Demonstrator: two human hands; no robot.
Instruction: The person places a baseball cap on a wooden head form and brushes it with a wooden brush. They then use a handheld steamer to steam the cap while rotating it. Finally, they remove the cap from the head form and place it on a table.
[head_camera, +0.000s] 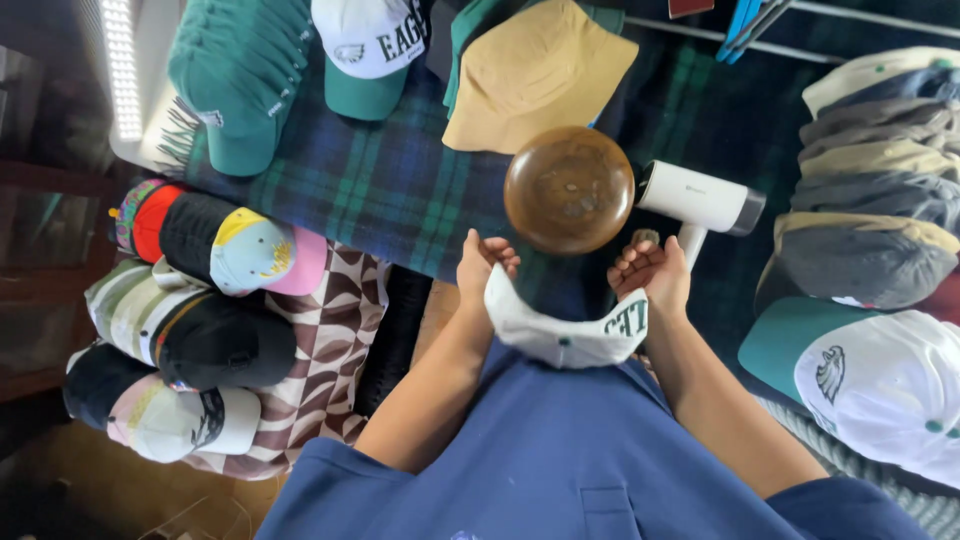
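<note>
Held a white cap (565, 338) between both hands, close in front of the blue shirt (560, 450) and just short of the round wooden form (568, 190) on the plaid cloth (380, 190). Looked like the stage of spreading the cap open, crown sagging between the two grips, not yet touching the form.

Left hand (485, 265): fingers curled in over the cap's left edge, thumb side up, wrist straight, forearm running back and down toward the body. Right hand (650, 272): palm turned up, fingers bent round the opposite edge where the green lettering showed, forearm angled in from the right. Both closed on the fabric, neither hand spread flat.

Any move onto the form would call for keeping the opening stretched wide and level, lifting it over the dome and centring it, with the right hand staying clear of the white handheld steamer (700, 200) just beside it.

Small dark round object near the right fingertips: possibly part of the steamer, too small to tell. Stacked caps (200, 250) to the left, more caps (880, 200) to the right.
</note>
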